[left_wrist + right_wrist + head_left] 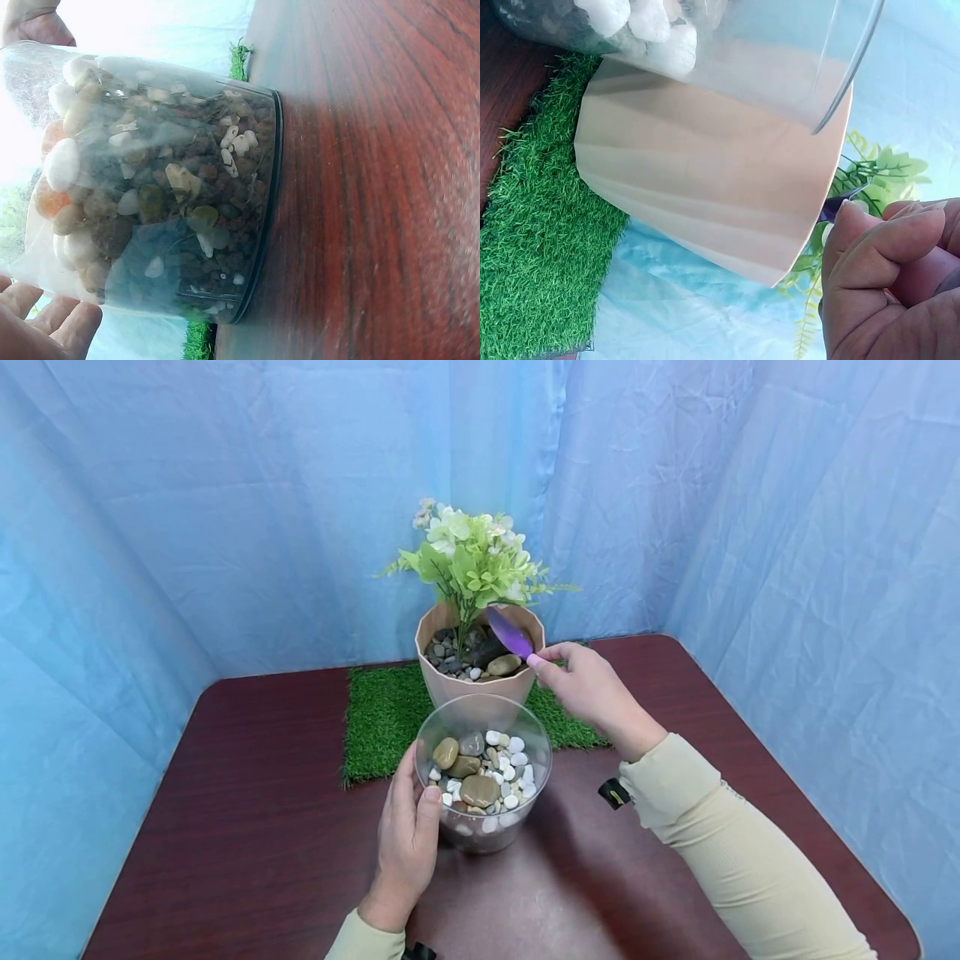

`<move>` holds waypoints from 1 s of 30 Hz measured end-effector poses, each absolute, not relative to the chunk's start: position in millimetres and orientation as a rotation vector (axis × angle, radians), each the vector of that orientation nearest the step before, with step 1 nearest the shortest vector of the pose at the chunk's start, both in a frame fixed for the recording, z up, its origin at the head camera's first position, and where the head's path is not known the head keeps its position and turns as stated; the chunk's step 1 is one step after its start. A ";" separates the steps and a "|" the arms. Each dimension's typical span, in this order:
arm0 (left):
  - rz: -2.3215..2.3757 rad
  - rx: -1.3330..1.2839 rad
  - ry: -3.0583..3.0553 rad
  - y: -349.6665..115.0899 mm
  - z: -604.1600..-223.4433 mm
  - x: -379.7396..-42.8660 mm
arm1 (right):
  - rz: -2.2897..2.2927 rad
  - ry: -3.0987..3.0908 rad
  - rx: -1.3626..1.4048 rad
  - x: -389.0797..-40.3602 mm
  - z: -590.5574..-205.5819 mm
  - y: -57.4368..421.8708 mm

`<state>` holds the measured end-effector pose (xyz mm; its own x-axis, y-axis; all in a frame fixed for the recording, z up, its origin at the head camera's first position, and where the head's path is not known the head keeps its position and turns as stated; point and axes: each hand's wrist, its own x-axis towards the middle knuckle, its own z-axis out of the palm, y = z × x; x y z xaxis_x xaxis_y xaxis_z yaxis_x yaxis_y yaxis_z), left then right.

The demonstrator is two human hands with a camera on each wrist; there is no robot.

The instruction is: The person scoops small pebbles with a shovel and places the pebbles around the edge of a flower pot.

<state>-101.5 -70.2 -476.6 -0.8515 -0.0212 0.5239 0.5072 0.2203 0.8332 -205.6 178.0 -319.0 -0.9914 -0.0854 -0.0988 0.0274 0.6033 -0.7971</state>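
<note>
My left hand (408,839) holds the left side of a clear plastic container (279,142), its thumb and fingers on either side. The container stands upright, filled with brown gravel, white pebbles (517,758) and larger brown stones (480,791). My right hand (588,689) pinches a small purple trowel (512,635) over the right rim of a beige flowerpot (705,157). The trowel's blade points left, above the pot's stones; whether it carries anything, I cannot tell. Dark stones, a tan stone (503,665) and white-flowered greenery (480,556) fill the pot.
The flowerpot stands on a green artificial-grass mat (382,718), directly behind the clear container. Both are on a dark red wooden table (262,827). Blue curtains (300,510) hang behind and along both sides.
</note>
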 end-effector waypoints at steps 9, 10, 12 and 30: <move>-1.662 -0.448 -2.072 -69.9 -477.2 -101.6 | -1.362 2.690 -0.030 -206.5 -318.4 182.1; -1.662 -0.451 -2.070 -69.9 -477.4 -101.8 | -1.363 2.692 -0.033 -206.6 -318.3 182.3; -1.664 -0.455 -2.064 -70.0 -477.6 -102.1 | -1.361 2.696 -0.034 -206.7 -318.4 183.0; -1.663 -0.417 -2.117 -70.4 -476.6 -100.4 | -1.035 2.911 -0.130 -184.7 -315.0 195.8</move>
<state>-100.4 -70.4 -476.6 -0.8693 -0.0195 0.4938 0.4752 0.2418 0.8460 -184.7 195.8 -315.0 -0.9953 -0.0954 -0.0183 -0.0624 0.7725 -0.6319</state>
